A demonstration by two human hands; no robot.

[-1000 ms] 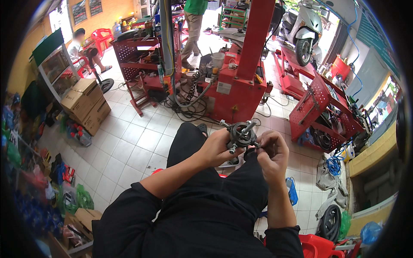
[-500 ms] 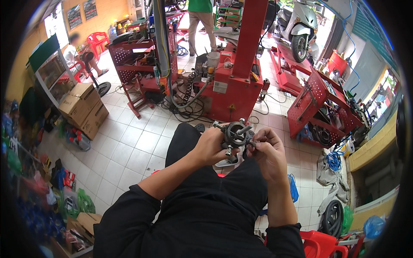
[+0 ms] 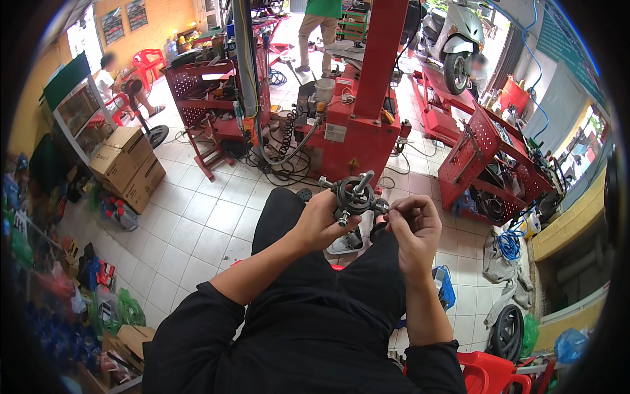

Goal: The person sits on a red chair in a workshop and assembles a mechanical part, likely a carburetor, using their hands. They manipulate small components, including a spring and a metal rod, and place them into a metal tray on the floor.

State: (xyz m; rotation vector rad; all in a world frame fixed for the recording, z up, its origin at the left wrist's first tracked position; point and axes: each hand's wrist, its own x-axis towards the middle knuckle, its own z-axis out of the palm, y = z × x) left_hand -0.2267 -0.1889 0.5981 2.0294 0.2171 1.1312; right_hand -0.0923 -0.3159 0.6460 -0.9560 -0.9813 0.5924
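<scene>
Above my lap, my left hand [image 3: 317, 221] grips a dark metal ring-shaped part [image 3: 342, 199] with bolts sticking out around its rim and a rod standing up at its centre. My right hand [image 3: 415, 231] is at the ring's right side, thumb and forefinger pinched on a small silver bolt [image 3: 380, 206] that projects from it. The other right fingers are curled. Beneath the ring, between my knees, a small pale tray [image 3: 346, 243] with dark pieces inside is partly hidden by my left hand.
Ahead stands a red machine [image 3: 359, 141] with a tall column and coiled hoses. A red perforated cart [image 3: 469, 161] is to the right, below a scooter [image 3: 453, 49] on a red lift. Cardboard boxes [image 3: 125, 167] are stacked left. A red plastic chair [image 3: 489, 371] is at lower right. Two people sit farther off; another stands.
The ring part has tilted and shifted slightly up and left, its central rod now more upright. My right hand stays at its right-side bolt. The standing person in the background has moved right.
</scene>
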